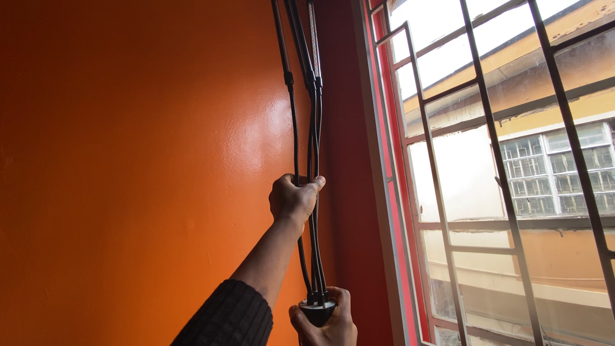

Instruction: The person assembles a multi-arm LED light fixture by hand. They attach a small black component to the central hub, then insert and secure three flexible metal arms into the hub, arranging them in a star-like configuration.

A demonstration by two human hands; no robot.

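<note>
A bunch of thin black flexible stems (313, 115) rises from a round black hub (318, 309) up past the top of the frame, close to the orange wall. One stem carries a pale narrow bar (314, 35) near the top. My left hand (292, 200), on an arm in a dark knit sleeve, reaches up and is wrapped around the stems about halfway along. My right hand (325, 323) grips the hub from below at the bottom edge of the view. The stems' upper ends are out of view.
A glossy orange wall (141, 166) fills the left side. To the right stands a window with a red frame (392, 192) and dark metal bars (496, 160). A yellow building (557, 147) shows outside.
</note>
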